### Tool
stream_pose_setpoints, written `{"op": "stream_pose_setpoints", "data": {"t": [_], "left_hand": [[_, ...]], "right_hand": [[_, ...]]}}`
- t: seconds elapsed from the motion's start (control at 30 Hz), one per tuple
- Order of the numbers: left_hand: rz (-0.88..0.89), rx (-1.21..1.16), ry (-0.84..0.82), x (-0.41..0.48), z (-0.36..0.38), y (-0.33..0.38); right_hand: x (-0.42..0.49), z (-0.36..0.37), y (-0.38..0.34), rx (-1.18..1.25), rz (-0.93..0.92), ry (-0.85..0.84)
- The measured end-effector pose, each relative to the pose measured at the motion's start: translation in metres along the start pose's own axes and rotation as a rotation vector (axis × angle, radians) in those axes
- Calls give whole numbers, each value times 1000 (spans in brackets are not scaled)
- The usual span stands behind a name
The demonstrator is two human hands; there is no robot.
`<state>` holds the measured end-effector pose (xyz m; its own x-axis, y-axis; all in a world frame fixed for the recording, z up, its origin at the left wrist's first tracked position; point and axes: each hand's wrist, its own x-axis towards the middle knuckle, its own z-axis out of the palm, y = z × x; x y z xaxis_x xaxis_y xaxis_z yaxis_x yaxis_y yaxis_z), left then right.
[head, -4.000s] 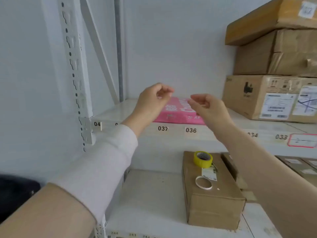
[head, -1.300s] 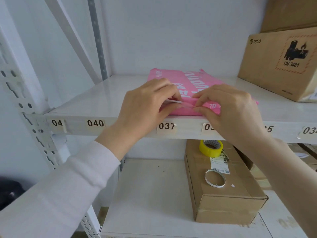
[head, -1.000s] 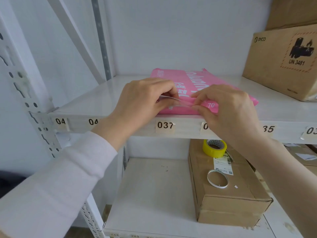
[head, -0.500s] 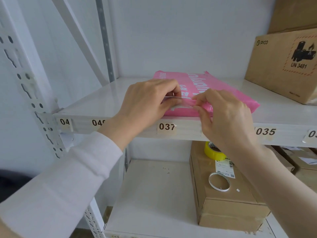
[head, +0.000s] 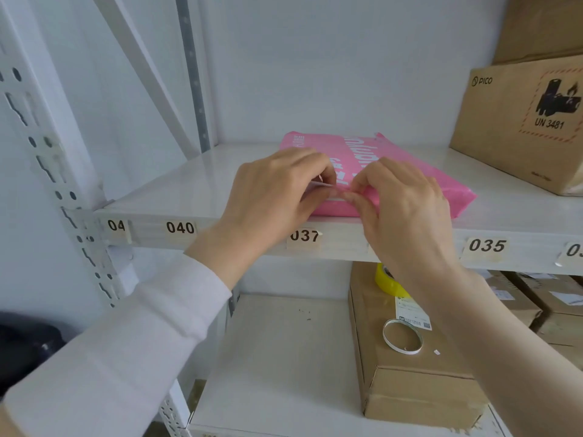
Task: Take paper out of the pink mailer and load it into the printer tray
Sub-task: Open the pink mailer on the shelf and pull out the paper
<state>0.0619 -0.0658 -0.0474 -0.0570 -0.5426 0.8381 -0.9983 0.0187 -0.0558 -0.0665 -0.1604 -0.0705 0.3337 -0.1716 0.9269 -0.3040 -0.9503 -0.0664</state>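
A pink mailer (head: 356,152) with white lettering lies flat on the white upper shelf (head: 189,197), its near edge at the shelf's front lip. My left hand (head: 271,197) pinches a thin white flap or sheet edge at the mailer's near edge. Touching it fingertip to fingertip, my right hand (head: 400,206) pinches the pink wrapping beside that flap. The mailer's contents are hidden. No printer or tray is in view.
A brown PICO box (head: 520,127) with a battery warning label stands on the same shelf at the right. On the shelf below, a long brown box (head: 410,367) carries a yellow tape roll (head: 386,280) and a white ring (head: 402,337). More boxes sit at lower right.
Both hands came from mid-air down onto the mailer's near edge and pinched it. Over the last second my right hand's fingers shifted left toward the left hand.
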Motion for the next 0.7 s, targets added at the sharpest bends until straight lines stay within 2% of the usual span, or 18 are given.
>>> {"op": "stream_pose_setpoints", "data": {"t": [0.17,0.47,0.7], "left_hand": [[-7,39,17,2,0,3],[-43,68,31,5,1,5],[-67,9,-47,-2,-4,7]], "right_hand": [[-3,3,-4,-77,-23,35],[-6,14,-9,-155,58,82],[-13,-14,33,-40,-166,-13]]}}
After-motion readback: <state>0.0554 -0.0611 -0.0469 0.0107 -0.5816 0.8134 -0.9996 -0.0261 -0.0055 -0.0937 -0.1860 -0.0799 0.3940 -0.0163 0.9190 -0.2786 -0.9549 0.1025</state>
